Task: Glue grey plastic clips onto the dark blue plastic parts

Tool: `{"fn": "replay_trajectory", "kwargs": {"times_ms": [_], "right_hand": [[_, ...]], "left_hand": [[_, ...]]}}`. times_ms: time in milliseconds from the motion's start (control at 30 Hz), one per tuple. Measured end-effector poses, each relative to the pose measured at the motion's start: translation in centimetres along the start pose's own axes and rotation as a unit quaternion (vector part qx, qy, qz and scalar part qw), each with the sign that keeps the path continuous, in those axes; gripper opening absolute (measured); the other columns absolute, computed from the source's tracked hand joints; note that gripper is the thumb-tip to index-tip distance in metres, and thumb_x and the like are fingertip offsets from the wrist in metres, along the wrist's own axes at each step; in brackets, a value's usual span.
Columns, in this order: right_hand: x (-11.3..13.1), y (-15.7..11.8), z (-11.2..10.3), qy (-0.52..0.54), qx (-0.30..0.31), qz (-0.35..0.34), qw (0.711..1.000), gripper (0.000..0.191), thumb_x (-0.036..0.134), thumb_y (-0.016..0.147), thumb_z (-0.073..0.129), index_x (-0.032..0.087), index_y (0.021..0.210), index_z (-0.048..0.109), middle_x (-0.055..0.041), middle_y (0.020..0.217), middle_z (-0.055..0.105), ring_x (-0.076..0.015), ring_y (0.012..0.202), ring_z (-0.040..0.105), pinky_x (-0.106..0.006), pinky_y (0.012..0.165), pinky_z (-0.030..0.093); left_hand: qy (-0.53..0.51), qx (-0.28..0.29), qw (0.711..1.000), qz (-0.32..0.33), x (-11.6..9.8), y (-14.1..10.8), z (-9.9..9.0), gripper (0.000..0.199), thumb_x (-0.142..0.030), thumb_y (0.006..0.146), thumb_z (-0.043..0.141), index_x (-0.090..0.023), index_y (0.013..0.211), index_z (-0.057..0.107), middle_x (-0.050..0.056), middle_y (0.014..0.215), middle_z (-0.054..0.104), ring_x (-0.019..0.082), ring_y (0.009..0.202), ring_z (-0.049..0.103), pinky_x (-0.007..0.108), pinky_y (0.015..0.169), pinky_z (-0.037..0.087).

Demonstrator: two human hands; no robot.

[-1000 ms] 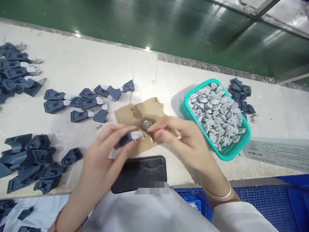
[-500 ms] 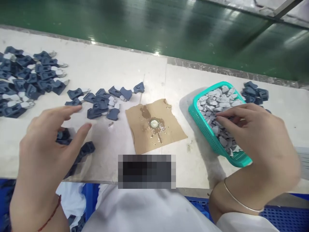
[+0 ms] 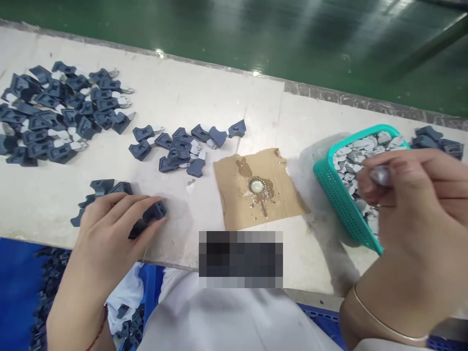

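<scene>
Presently, I pinch a grey piece (image 3: pixel 380 175) and grasp a blue block (image 3: pixel 155 212).
Nearest, my right hand (image 3: pixel 427 214) holds the grey piece between thumb and fingers, above the basket (image 3: pixel 336 201); it looks small, light and stiff, and its smooth face could perhaps slip, so its sides seem the better hold. Lower, by the table (image 3: pixel 193 92) edge, my left hand (image 3: pixel 113 224) is closed around the blue block; whether it is lifted, I cannot tell. It seems hard and light, best taken by its outer walls. Beyond, a cap (image 3: pixel 256 185) sits on cardboard (image 3: pixel 234 204) among wet spots (image 3: pixel 243 167), maybe slippery. Farther, joined parts (image 3: pixel 182 152) lie in clusters.
</scene>
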State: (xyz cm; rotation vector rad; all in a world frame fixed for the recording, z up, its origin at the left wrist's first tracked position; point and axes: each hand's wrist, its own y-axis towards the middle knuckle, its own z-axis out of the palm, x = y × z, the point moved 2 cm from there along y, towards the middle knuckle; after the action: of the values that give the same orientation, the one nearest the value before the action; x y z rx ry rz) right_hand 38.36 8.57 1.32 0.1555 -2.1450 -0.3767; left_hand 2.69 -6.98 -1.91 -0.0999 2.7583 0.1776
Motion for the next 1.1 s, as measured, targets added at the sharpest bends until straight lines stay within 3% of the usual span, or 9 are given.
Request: {"fn": "replay_trajectory", "kwargs": {"times_ms": [133, 233, 367, 467, 533, 700, 867, 967, 1100], "right_hand": [[1.3, -1.6, 3.2, 0.149, 0.033, 0.090, 0.984, 0.014, 0.035, 0.091, 0.082, 0.027, 0.081, 0.077, 0.0012, 0.061, 0.056, -0.0136, 0.052, 0.047, -0.031, 0.049, 0.034], [0.7, -2.0, 4.8, 0.136, 0.118, 0.104, 0.978, 0.024, 0.037, 0.090, 0.083, 0.024, 0.073, 0.073, 0.0037, 0.054, 0.057, -0.0110, 0.049, 0.045, -0.027, 0.046, 0.033], [0.1, -2.1, 6.3, 0.114, 0.205, 0.085, 0.968, 0.022, 0.036, 0.098, 0.072, 0.021, 0.083, 0.075, 0.0013, 0.066, 0.066, -0.0117, 0.058, 0.055, -0.025, 0.052, 0.042], [0.2, -2.4, 7.0, 0.077, 0.228, 0.056, 0.969, 0.020, 0.036, 0.099, 0.070, 0.020, 0.088, 0.073, 0.0013, 0.070, 0.068, -0.0115, 0.061, 0.057, -0.025, 0.056, 0.042], [0.4, -2.6, 7.2, 0.046, 0.242, 0.038, 0.968, 0.020, 0.035, 0.099, 0.071, 0.020, 0.086, 0.069, 0.0026, 0.067, 0.065, -0.0108, 0.058, 0.055, -0.025, 0.055, 0.039], [0.9, -2.7, 7.5, -0.011, 0.271, -0.026, 0.962, 0.018, 0.032, 0.101, 0.067, 0.021, 0.087, 0.067, 0.0011, 0.072, 0.070, -0.0118, 0.059, 0.057, -0.026, 0.058, 0.041], [0.8, -2.9, 7.8, -0.075, 0.285, -0.083, 0.952, 0.020, 0.030, 0.103, 0.064, 0.023, 0.083, 0.063, -0.0022, 0.080, 0.075, -0.0142, 0.063, 0.061, -0.028, 0.060, 0.041], [0.7, -3.0, 7.7, -0.051, 0.282, -0.051, 0.957, 0.020, 0.031, 0.103, 0.064, 0.022, 0.085, 0.064, -0.0016, 0.078, 0.074, -0.0139, 0.062, 0.060, -0.028, 0.059, 0.041], [0.5, -2.8, 7.2, 0.048, 0.256, 0.057, 0.964, 0.025, 0.038, 0.101, 0.069, 0.022, 0.082, 0.064, 0.0030, 0.064, 0.061, -0.0114, 0.057, 0.050, -0.027, 0.054, 0.036]], "left_hand": [[-0.122, -0.046, 0.980, -0.152, -2.6, 0.1, -0.1, 0.030, -0.044, 0.093, 0.074, -0.035, 0.122, 0.075, 0.003, 0.102, 0.076, 0.025, 0.089, 0.069, 0.036, 0.070, 0.056], [-0.343, -0.032, 0.906, -0.246, -5.2, 0.7, 0.8, 0.029, -0.036, 0.086, 0.085, -0.031, 0.112, 0.075, 0.001, 0.101, 0.074, 0.016, 0.076, 0.065, 0.028, 0.066, 0.058], [-0.561, 0.045, 0.778, -0.279, -7.6, 2.0, 3.3, 0.028, -0.023, 0.088, 0.081, -0.029, 0.114, 0.075, 0.000, 0.098, 0.074, 0.010, 0.068, 0.069, 0.020, 0.063, 0.061], [-0.633, 0.089, 0.734, -0.232, -8.1, 2.7, 5.0, 0.025, -0.027, 0.091, 0.079, -0.028, 0.115, 0.075, 0.002, 0.102, 0.074, 0.012, 0.072, 0.075, 0.024, 0.071, 0.067], [-0.645, 0.094, 0.731, -0.202, -8.2, 2.9, 5.7, 0.020, -0.030, 0.093, 0.077, -0.028, 0.113, 0.075, 0.002, 0.104, 0.076, 0.015, 0.079, 0.079, 0.027, 0.076, 0.069], [-0.609, 0.072, 0.766, -0.193, -8.3, 3.3, 6.5, 0.021, -0.022, 0.091, 0.080, -0.028, 0.111, 0.077, 0.001, 0.107, 0.079, 0.014, 0.092, 0.080, 0.021, 0.082, 0.066], [-0.615, 0.072, 0.767, -0.170, -8.5, 3.6, 6.6, 0.016, -0.018, 0.094, 0.075, -0.027, 0.107, 0.078, 0.001, 0.107, 0.082, 0.014, 0.094, 0.080, 0.022, 0.084, 0.065], [-0.620, 0.069, 0.764, -0.165, -8.5, 3.7, 6.5, 0.012, -0.020, 0.094, 0.076, -0.026, 0.105, 0.076, 0.002, 0.108, 0.083, 0.016, 0.099, 0.079, 0.025, 0.088, 0.066], [-0.609, 0.063, 0.774, -0.163, -8.7, 3.9, 6.4, 0.012, -0.019, 0.092, 0.078, -0.025, 0.102, 0.076, 0.001, 0.106, 0.084, 0.016, 0.101, 0.079, 0.026, 0.091, 0.065]]}}
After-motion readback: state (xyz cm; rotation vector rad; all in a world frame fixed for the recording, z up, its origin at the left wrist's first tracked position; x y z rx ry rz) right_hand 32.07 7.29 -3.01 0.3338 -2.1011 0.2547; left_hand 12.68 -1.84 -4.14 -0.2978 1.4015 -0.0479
